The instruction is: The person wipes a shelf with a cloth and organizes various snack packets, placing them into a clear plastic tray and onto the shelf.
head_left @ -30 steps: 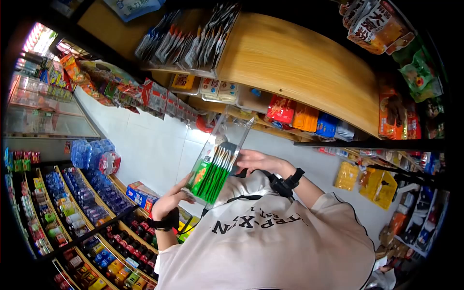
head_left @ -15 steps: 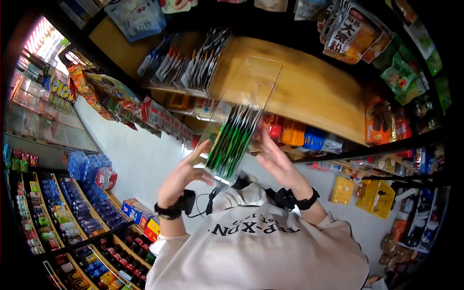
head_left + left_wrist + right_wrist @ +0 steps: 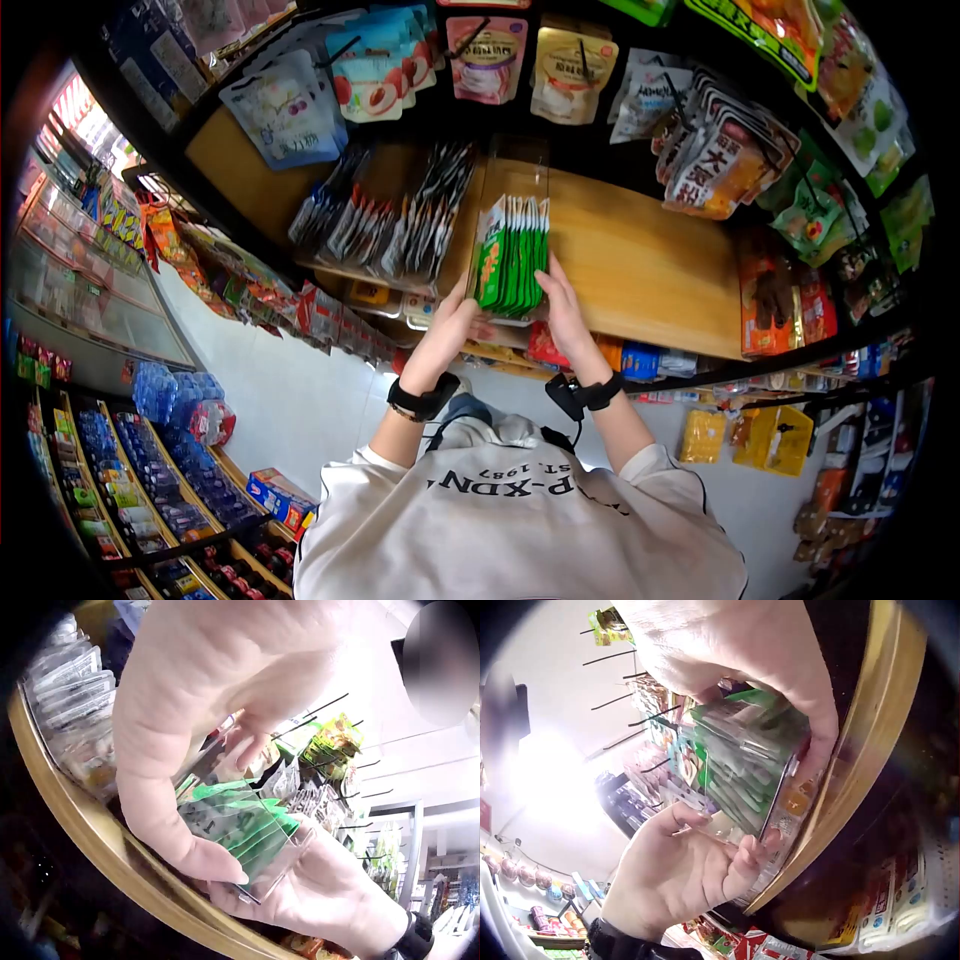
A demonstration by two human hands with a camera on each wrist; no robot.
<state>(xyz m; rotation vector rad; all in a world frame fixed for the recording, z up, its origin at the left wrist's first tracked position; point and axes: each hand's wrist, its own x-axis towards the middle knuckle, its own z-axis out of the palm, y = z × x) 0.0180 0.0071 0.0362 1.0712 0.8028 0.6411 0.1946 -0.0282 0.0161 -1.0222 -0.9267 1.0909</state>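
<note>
A long clear plastic box (image 3: pixel 521 160) stands at the front of the wooden shelf, its near part filled with a row of upright green snack packets (image 3: pixel 514 262). My left hand (image 3: pixel 452 328) grips its near left corner, and my right hand (image 3: pixel 566 312) holds the near right side. In the left wrist view the left thumb and fingers curl round the clear end wall, with the right hand (image 3: pixel 330 889) on the other side. From the right wrist, the right fingers bend over the box's edge while the left hand (image 3: pixel 686 874) supports the opposite corner.
Left of the box is a similar bin of dark and silver packets (image 3: pixel 400 215). The bare wooden shelf board (image 3: pixel 650 270) extends rightward. Hanging pouches (image 3: pixel 572 70) line the back above it, and red packs (image 3: pixel 790 300) stand at the right end. Drink racks (image 3: pixel 140 470) are lower left.
Both hands have lifted the clear box of green packets forward from near the chest onto the shelf, beside the dark packets. The head view has tilted up, showing more hanging pouches.
</note>
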